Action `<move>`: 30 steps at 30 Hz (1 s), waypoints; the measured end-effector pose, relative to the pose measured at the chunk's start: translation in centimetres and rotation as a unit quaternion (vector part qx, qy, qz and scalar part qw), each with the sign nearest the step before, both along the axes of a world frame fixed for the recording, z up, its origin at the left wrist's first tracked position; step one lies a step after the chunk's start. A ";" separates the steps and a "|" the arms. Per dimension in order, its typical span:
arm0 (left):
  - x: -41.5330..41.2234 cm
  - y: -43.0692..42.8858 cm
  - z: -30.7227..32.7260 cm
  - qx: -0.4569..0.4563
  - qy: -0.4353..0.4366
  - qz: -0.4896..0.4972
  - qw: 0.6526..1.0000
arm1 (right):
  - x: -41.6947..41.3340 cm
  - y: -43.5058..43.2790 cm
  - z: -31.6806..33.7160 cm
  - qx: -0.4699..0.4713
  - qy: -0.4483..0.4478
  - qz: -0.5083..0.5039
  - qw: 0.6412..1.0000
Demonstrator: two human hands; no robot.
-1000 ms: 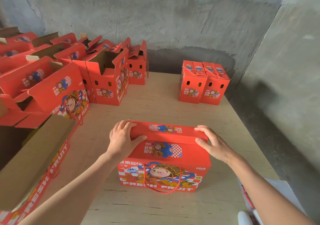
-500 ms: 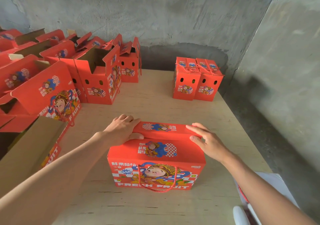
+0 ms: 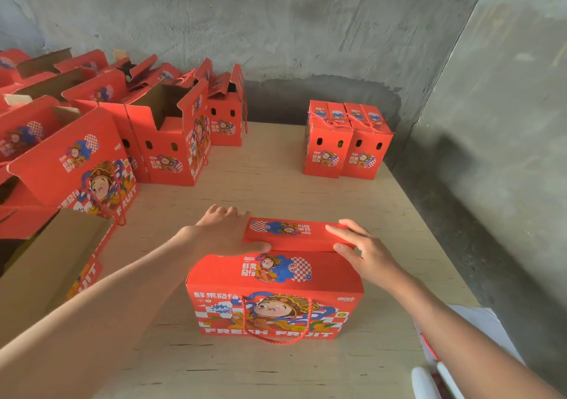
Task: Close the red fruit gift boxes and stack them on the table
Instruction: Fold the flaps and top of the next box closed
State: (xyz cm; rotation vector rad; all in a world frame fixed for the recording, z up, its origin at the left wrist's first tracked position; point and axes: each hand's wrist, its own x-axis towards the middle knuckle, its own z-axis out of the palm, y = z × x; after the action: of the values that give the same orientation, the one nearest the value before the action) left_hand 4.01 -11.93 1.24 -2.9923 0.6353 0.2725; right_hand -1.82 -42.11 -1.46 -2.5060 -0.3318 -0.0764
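The red gift box [image 3: 276, 279] is stood on the surface [image 3: 276, 190], just below the fingers. Its top flap [image 3: 291, 233] is pressed at both ends. The left hand [image 3: 224, 233] is laid over the left end, fingers [image 3: 228, 213] together and thumb along the front. The right hand [image 3: 365, 254] is set against the right end, fingers [image 3: 343, 230] straight. Two closed boxes [image 3: 346, 144] are seen well beyond the right fingers.

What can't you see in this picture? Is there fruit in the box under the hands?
In the head view:
Inside the front box: its flaps, the left hand and the right hand cover it; fruit unknown.
Open boxes at left: cut off by the picture's edge.
White things at bottom right: cut off by the edge.
Print on the two closed boxes: too small.
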 end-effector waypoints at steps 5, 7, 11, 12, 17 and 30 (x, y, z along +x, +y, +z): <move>-0.5 -3.0 -0.7 -0.036 -0.038 0.005 0.999 | 0.1 -0.2 -0.2 -0.012 0.005 -0.008 1.000; -0.4 -2.7 -0.9 -0.034 -0.048 -0.008 0.998 | 0.0 -0.1 -0.2 -0.009 0.002 -0.005 1.000; -0.3 -2.7 -0.8 -0.021 -0.050 -0.023 0.998 | -0.2 0.0 -0.2 -0.003 0.009 -0.008 1.000; -0.3 -2.7 -0.8 -0.022 -0.045 -0.024 0.998 | -0.3 0.1 -0.2 -0.002 0.013 -0.010 1.000; -0.3 -2.4 -1.1 -0.031 -0.004 -0.010 0.999 | -0.2 0.2 0.7 -0.058 0.040 -0.012 0.997; -0.6 -2.3 -3.7 -0.091 -0.035 -0.010 0.995 | 0.1 1.1 -0.3 -0.133 0.025 0.047 0.990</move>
State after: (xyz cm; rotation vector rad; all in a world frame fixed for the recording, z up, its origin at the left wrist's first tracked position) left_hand 3.43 -14.21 -2.44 -3.1496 0.7182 0.1126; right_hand -1.70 -40.99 -1.77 -2.7451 -0.4665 0.0747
